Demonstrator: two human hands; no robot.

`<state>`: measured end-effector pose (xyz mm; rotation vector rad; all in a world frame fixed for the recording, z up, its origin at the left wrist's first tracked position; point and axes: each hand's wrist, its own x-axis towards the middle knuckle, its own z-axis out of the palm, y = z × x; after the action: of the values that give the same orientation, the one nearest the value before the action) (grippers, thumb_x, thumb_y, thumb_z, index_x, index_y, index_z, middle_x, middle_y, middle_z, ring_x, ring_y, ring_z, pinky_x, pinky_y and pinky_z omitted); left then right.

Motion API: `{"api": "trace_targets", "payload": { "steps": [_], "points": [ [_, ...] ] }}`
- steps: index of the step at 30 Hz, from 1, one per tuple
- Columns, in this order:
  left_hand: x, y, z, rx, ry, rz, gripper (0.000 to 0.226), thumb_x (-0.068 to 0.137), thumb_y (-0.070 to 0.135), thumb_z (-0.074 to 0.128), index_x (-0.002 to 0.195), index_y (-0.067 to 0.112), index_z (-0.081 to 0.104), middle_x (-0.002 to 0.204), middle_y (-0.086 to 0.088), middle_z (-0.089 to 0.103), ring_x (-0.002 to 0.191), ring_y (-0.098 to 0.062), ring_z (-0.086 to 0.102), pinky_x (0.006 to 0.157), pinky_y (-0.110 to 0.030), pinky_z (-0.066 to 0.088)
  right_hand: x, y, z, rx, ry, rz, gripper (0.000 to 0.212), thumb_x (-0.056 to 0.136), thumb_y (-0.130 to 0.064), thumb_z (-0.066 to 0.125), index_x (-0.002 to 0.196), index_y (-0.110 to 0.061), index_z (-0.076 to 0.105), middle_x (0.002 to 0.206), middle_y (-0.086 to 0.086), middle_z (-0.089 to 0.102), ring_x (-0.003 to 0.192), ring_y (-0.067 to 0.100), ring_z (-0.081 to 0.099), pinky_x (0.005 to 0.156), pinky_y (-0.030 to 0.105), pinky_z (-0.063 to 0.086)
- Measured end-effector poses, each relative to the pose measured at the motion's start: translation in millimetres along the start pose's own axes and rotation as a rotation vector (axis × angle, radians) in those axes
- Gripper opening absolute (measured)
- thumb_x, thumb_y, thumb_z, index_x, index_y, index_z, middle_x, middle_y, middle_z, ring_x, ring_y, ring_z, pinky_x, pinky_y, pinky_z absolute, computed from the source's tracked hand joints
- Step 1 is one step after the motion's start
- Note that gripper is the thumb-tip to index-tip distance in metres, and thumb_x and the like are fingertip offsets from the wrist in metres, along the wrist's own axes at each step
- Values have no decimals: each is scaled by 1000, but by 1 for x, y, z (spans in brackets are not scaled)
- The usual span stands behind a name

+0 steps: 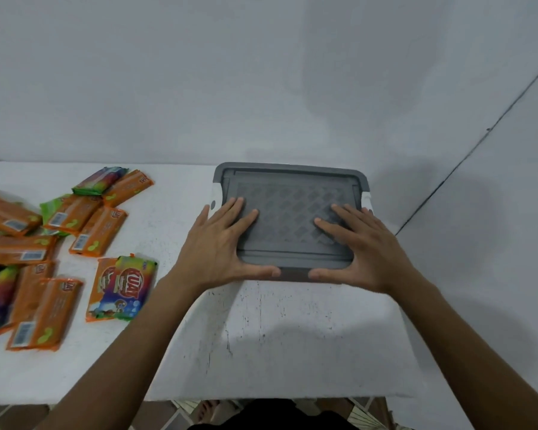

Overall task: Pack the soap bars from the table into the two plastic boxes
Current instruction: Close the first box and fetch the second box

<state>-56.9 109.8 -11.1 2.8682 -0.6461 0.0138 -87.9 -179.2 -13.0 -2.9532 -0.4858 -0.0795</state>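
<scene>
Head view is looking down on a white bench (pixel 261 336) that is standing against a pale wall (pixel 261 72). Toward the far right of the bench a plastic box (pixel 215 193) is sitting close to the wall, its white sides just showing under a grey lid (pixel 289 212) with a diamond pattern.

Both hands are lying flat on that lid. The left hand (pixel 221 243) is resting on the lid's left part, fingers straight and spread and pointing away from the person, with the thumb stretching along the lid's near edge. The right hand (pixel 370 246) is mirroring it on the right part, fingers likewise straight and apart. Its thumb is reaching along the same near edge toward the other thumb without touching it. Neither hand is curling round anything.

The soap bars (pixel 98 231) are lying on the left side of the bench, well apart from the box, in a loose scatter with some overlapping. Most are showing orange wrappers and a few multicoloured ones, and several are running off the picture's left edge. The nearest pair (pixel 121 288) is lying just beside the left forearm.
</scene>
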Motion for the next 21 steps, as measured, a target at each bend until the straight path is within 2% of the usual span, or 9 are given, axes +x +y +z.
{"api": "trace_targets", "payload": {
  "steps": [6, 9, 14, 21],
  "points": [
    [74, -16, 1, 21, 16, 5, 126, 52, 103, 17, 153, 28, 26, 162, -2, 16, 150, -18, 12, 122, -48, 4, 64, 36, -3, -56, 24, 8, 100, 67, -96, 30, 142, -33, 47, 150, 5, 44, 135, 27, 42, 113, 48, 32],
    [107, -23, -3, 33, 6, 19, 128, 51, 103, 18, 152, 26, 26, 162, -4, 18, 150, -19, 14, 120, -47, 3, 90, 46, -7, -102, 21, -19, 98, 72, -92, 29, 141, -26, 50, 147, 7, 48, 132, 28, 46, 110, 47, 35],
    [144, -31, -3, 51, -12, 17, 133, 47, 105, 12, 153, 25, 24, 162, -5, 18, 150, -20, 13, 122, -49, 4, 117, 64, -6, -88, 34, -26, 95, 76, -87, 28, 146, -24, 43, 151, 5, 43, 139, 27, 39, 115, 45, 27],
    [169, -34, 5, 69, 21, 2, 128, 51, 104, 17, 152, 26, 27, 162, -5, 19, 150, -20, 14, 121, -52, 8, 139, 84, -6, -87, -13, -30, 100, 73, -92, 19, 150, -29, 35, 157, 1, 34, 145, 23, 30, 119, 45, 18]
  ]
}}
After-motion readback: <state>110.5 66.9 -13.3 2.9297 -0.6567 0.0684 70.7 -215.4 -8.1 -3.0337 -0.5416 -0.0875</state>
